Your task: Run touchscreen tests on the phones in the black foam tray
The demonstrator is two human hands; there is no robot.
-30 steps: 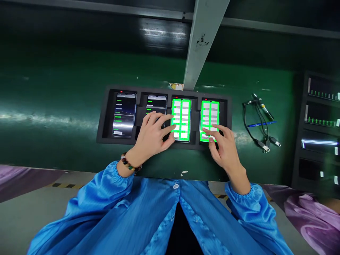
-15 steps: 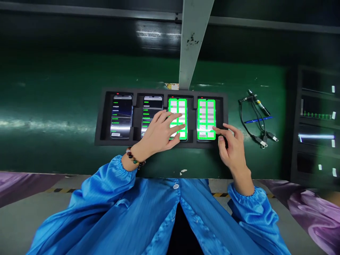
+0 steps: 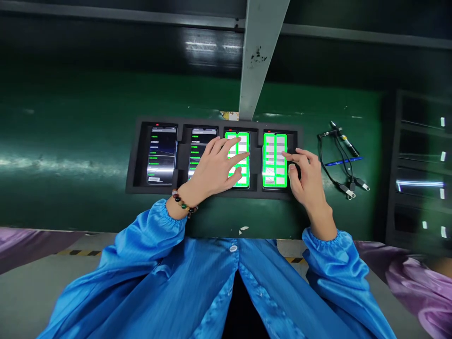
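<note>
Several smartphones lie face up in a black tray [image 3: 219,192]. The two on the left, the leftmost phone [image 3: 161,153] and its neighbour [image 3: 204,134], show dark screens with lines of green and white text. Bright green grids fill the third phone [image 3: 243,180] and the rightmost phone [image 3: 275,165]. My left hand [image 3: 217,167] is spread over the third phone, its fingertips at the screen, and partly covers the second one. My right hand [image 3: 307,179] has its index fingertip at the right edge of the rightmost screen, the other fingers loosely bent and apart. Neither hand grips anything.
Right of the tray lie a black cable [image 3: 332,175] with several plugs, a marker-like pen [image 3: 349,143] and a blue pen [image 3: 344,161]. Another black tray [image 3: 390,207] with phones stands far right. A grey post [image 3: 259,61] rises behind. Co-workers' purple sleeves show at both sides.
Both hands have moved up their phone screens, away from my body. The right index fingertip has gone from the lower part of the rightmost grid to its middle.
</note>
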